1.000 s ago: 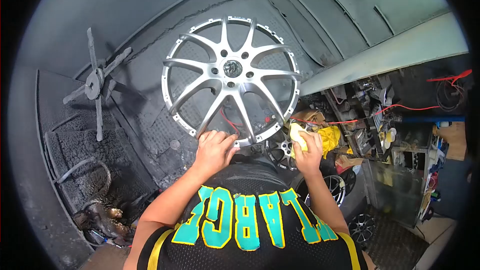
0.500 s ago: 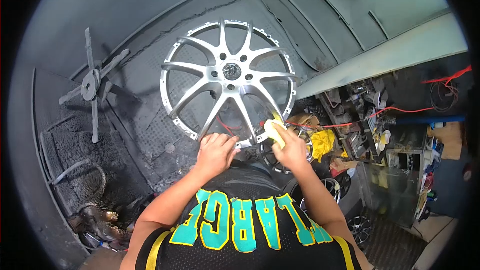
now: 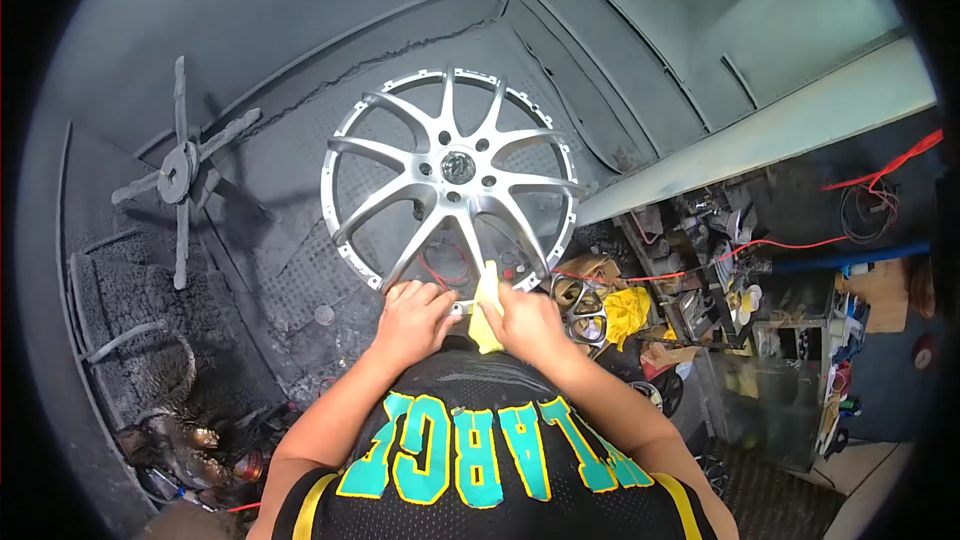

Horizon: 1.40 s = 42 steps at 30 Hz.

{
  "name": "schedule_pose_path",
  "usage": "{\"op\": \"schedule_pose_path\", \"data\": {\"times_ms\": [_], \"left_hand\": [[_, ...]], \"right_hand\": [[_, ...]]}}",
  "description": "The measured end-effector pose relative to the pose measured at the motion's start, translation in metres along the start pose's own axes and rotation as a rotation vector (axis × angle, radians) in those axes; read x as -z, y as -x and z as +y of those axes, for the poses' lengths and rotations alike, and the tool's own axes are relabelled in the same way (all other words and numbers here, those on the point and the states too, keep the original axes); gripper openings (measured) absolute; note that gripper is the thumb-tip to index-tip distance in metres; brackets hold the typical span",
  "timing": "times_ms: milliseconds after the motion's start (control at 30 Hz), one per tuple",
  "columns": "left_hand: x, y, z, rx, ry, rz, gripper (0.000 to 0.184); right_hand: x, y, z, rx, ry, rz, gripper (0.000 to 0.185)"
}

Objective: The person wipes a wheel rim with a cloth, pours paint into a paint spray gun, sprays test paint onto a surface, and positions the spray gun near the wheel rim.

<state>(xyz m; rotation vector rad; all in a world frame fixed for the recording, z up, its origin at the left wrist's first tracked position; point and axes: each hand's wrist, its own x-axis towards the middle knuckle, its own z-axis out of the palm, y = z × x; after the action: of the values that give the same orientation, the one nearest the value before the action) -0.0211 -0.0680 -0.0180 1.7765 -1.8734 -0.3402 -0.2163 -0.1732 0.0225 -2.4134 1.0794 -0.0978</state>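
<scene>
the left hand [image 3: 412, 322] clamps the near edge of the wheel [image 3: 458, 170] ahead; the right hand [image 3: 530, 323], just beside, grips the cloth [image 3: 486, 308], its long axis pointing roughly wheelward.

The wheel [image 3: 472, 192] looks like metal, its silver spokes smooth with a satin sheen; the centre disc [image 3: 458, 168] is darker, glossy and uneven. At its near rim, the pale yellow pad [image 3: 486, 318] is matt and soft-looking, cloth or sponge, hard to tell which. The booth wall [image 3: 330, 30] is flat, matt grey. The four-armed stand [image 3: 178, 172] has a rough, crusted grey coat, and the panel [image 3: 130, 305] below it is coarse and shaggy. The jersey [image 3: 450, 518] is black mesh cloth with smoother teal letters [image 3: 491, 460]. The bright yellow cloth [image 3: 627, 317] is crumpled; the brown sheet [image 3: 878, 295] resembles matt cardboard.
</scene>
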Motion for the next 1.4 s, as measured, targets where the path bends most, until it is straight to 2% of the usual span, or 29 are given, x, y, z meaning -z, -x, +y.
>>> {"op": "schedule_pose_path", "data": {"times_ms": [33,100,133,200,300,367,400,433,500,533,567,667,700,767,967,1067,1233,1300,1400], "left_hand": [[0.004,0.002,-0.005,0.002,0.000,0.006,0.038],[0.016,0.006,-0.017,-0.058,0.015,-0.017,0.038],[0.024,0.008,-0.023,-0.075,0.019,-0.035,0.038],[0.037,0.012,-0.034,-0.060,0.070,-0.030,0.040],[0.053,0.014,-0.033,0.024,0.146,-0.014,0.042],[0.049,0.012,-0.027,0.176,0.227,0.201,0.042],[0.052,0.009,-0.022,0.236,0.283,0.148,0.049],[0.050,0.004,-0.017,0.218,0.279,0.132,0.049],[0.039,-0.012,-0.002,0.426,0.191,-0.035,0.056],[0.036,-0.017,0.002,0.425,0.096,-0.083,0.061],[0.032,-0.018,0.002,0.415,0.090,-0.089,0.061],[0.026,0.016,-0.029,0.309,-0.015,0.052,0.064],[0.027,0.014,-0.031,0.310,-0.018,0.058,0.064],[0.029,0.018,-0.033,0.279,-0.010,0.047,0.063],[0.038,0.019,-0.039,0.273,0.087,-0.014,0.065],[0.037,0.020,-0.038,0.301,0.114,-0.010,0.065],[0.034,0.021,-0.037,0.362,0.132,-0.018,0.062],[0.036,0.019,-0.033,0.394,0.166,-0.017,0.061],[0.036,0.023,-0.036,0.317,0.137,0.031,0.060]], "right_hand": [[0.003,0.010,0.002,0.023,-0.003,-0.048,0.034],[0.026,0.024,0.014,0.069,-0.200,-0.167,0.032],[0.028,0.025,0.024,0.042,-0.370,-0.026,0.030],[0.048,0.024,0.047,0.001,-0.301,0.159,0.025],[0.079,0.002,0.037,-0.072,-0.115,0.386,0.032],[0.073,-0.025,0.024,-0.035,-0.073,0.454,0.036],[0.062,-0.043,0.023,0.068,0.074,0.424,0.041],[0.060,-0.061,0.013,0.087,0.236,0.283,0.044],[0.028,-0.088,0.025,0.134,0.318,0.385,0.037],[0.025,-0.086,0.036,0.157,0.330,0.421,0.036],[0.022,-0.084,0.045,0.181,0.341,0.459,0.036],[0.000,-0.045,0.062,0.057,0.294,0.435,0.033],[-0.007,-0.033,0.083,0.063,0.271,0.508,0.032],[-0.003,-0.025,0.086,0.077,0.355,0.502,0.034],[0.014,-0.092,0.008,0.210,0.369,0.248,0.039],[0.001,-0.108,-0.001,0.179,0.457,0.272,0.041],[0.013,-0.086,0.019,0.206,0.271,0.306,0.042],[0.011,-0.071,0.039,0.121,0.173,0.332,0.042],[0.003,-0.050,0.049,-0.004,0.145,0.347,0.042]]}}
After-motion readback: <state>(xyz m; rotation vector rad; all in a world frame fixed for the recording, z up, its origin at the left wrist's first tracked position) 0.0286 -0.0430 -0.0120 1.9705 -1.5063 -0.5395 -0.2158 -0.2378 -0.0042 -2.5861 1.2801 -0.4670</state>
